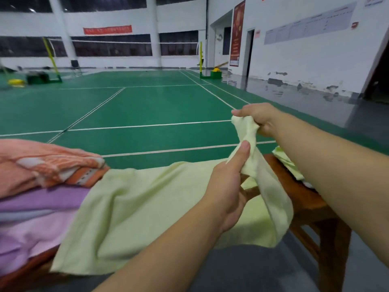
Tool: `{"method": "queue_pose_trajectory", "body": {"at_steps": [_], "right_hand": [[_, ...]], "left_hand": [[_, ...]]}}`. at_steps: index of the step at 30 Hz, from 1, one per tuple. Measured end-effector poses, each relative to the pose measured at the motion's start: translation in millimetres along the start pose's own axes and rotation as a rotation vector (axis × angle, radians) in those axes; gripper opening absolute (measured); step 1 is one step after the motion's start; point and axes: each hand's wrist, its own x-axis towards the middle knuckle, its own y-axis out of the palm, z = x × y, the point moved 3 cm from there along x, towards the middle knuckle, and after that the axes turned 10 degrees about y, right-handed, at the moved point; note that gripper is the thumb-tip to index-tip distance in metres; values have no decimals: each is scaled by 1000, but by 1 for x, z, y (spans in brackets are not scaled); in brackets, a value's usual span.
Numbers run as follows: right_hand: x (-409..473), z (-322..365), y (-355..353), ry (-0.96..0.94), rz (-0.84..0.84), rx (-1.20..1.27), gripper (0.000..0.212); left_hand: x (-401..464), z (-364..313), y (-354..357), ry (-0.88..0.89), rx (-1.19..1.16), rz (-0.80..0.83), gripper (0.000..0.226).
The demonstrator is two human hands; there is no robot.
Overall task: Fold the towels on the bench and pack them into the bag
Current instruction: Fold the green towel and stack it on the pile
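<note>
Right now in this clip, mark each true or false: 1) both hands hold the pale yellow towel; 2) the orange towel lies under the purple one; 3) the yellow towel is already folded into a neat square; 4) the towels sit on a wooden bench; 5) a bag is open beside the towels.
1) True: the left hand and the right hand both grip one end of the pale yellow towel.
2) False: the orange towel lies on top of the purple towel.
3) False: it is spread loosely, one end bunched and lifted.
4) True: the wooden bench shows beneath them.
5) False: no bag is in view.
</note>
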Motion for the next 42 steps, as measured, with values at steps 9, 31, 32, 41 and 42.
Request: {"method": "queue_pose_trajectory", "body": {"at_steps": [9,31,32,41,42], "right_hand": [[-34,-13,203,-27,267,-107,70],[-67,-77,316,80,429,-89,61],[-65,-76,311,78,414,-98,59],[-59,-71,275,-43,445,-212,43],[-62,-71,276,-75,467,-244,43]], "left_hand": [[-87,-72,-111,204,22,-374,33],[-193,-99,-235,16,909,-846,60],[-195,-107,-234,38,1163,-847,69],[-111,-121,-210,502,1433,-503,11],[-97,-116,-208,519,1484,-417,5]]}}
